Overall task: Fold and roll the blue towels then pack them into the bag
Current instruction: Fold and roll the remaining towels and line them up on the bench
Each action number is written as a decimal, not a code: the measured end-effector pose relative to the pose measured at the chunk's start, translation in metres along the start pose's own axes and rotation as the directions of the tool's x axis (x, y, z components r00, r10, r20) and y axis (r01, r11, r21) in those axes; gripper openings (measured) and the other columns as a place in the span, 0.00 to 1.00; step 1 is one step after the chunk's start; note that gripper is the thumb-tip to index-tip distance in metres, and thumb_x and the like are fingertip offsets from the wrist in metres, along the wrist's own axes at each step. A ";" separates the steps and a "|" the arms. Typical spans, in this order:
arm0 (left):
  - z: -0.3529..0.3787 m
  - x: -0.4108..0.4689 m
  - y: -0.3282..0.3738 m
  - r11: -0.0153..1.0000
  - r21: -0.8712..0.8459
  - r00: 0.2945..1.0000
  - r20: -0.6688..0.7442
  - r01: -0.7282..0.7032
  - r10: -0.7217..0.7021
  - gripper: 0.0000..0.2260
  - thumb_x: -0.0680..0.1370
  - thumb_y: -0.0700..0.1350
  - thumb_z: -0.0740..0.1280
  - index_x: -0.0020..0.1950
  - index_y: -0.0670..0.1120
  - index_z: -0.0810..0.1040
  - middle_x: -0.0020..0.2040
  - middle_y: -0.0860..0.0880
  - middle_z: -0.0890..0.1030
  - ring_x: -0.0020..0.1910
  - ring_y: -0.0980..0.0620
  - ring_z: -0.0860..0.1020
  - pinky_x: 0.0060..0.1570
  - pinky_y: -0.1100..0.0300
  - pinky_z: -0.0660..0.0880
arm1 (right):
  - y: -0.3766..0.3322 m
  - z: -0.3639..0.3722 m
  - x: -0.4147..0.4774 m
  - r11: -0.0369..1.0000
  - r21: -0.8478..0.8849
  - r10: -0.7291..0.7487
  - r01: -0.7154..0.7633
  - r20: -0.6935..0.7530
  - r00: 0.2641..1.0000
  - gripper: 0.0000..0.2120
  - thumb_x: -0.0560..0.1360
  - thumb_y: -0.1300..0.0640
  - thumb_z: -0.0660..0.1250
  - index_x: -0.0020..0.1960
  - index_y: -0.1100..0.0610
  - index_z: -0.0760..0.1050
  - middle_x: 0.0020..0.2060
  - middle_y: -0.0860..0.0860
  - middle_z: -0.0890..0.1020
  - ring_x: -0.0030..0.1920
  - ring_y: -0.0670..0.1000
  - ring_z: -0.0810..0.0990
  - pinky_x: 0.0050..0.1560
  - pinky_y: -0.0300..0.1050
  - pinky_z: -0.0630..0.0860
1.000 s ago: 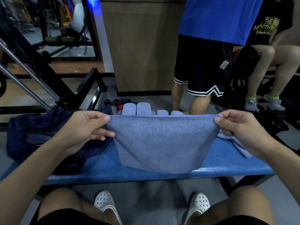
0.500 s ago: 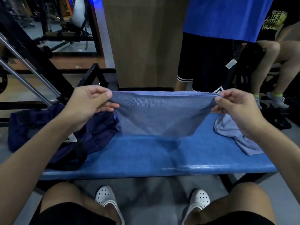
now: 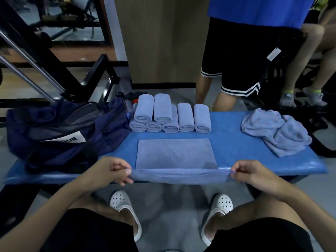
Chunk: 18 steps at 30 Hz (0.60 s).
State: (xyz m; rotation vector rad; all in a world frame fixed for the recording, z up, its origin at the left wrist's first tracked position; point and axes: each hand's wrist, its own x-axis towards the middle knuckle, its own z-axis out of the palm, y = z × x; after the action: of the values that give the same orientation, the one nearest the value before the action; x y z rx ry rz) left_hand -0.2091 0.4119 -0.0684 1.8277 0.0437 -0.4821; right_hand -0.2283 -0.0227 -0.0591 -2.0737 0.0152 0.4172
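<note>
Folding step! Left hand (image 3: 109, 171) and right hand (image 3: 254, 174) each pinched a near corner, fingers curled; towel (image 3: 175, 153) lay flat on the worktop (image 3: 234, 142). Next, probably: carry that edge forward.

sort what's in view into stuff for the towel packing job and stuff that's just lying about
For the job: flat towel, its near edge pinched by the left hand and right hand; stack of rolled towels; heap of loose towels; navy bag.
Just about: blue bench underneath; black gym frame; white clogs; bystander's legs.
</note>
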 end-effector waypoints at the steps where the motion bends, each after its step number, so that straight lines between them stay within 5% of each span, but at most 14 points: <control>1: -0.001 0.001 -0.001 1.000 0.022 1.000 0.006 -0.003 0.003 0.02 0.78 0.33 0.68 0.48 0.35 0.77 0.38 0.36 0.84 0.40 0.41 0.85 0.35 0.61 0.80 | 0.002 0.000 0.001 1.000 -0.011 0.001 -0.001 0.013 1.000 0.05 0.74 0.67 0.70 0.40 0.63 0.77 0.32 0.53 0.78 0.36 0.49 0.71 0.37 0.41 0.65; 5: -0.006 0.013 0.002 0.988 0.141 0.998 -0.028 -0.057 0.062 0.04 0.78 0.38 0.69 0.44 0.41 0.82 0.33 0.40 0.83 0.31 0.50 0.76 0.32 0.62 0.71 | 0.001 0.000 0.014 0.997 0.075 -0.015 0.021 -0.086 0.996 0.05 0.75 0.66 0.69 0.41 0.62 0.77 0.32 0.52 0.78 0.35 0.46 0.72 0.37 0.38 0.66; 10: -0.002 0.053 0.005 0.985 0.131 0.956 -0.260 -0.108 0.139 0.04 0.77 0.38 0.71 0.43 0.43 0.84 0.32 0.52 0.80 0.31 0.60 0.74 0.33 0.71 0.70 | -0.004 0.011 0.056 0.971 0.220 -0.016 0.092 -0.326 0.945 0.08 0.76 0.69 0.66 0.39 0.61 0.75 0.30 0.50 0.77 0.29 0.39 0.72 0.35 0.29 0.68; 18: 0.007 0.131 -0.014 1.000 -0.012 0.910 -0.414 -0.025 0.018 0.05 0.79 0.39 0.69 0.44 0.40 0.83 0.39 0.44 0.83 0.39 0.51 0.81 0.44 0.57 0.81 | 0.010 0.027 0.134 0.989 0.151 0.065 0.004 -0.450 0.891 0.07 0.79 0.60 0.66 0.41 0.59 0.74 0.32 0.52 0.74 0.32 0.49 0.69 0.35 0.42 0.68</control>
State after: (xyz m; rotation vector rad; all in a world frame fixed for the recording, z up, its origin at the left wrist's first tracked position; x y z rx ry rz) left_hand -0.0954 0.3819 -0.1278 1.8838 0.3168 -0.0694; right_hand -0.1116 0.0155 -0.1201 -1.9812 0.3496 -0.0604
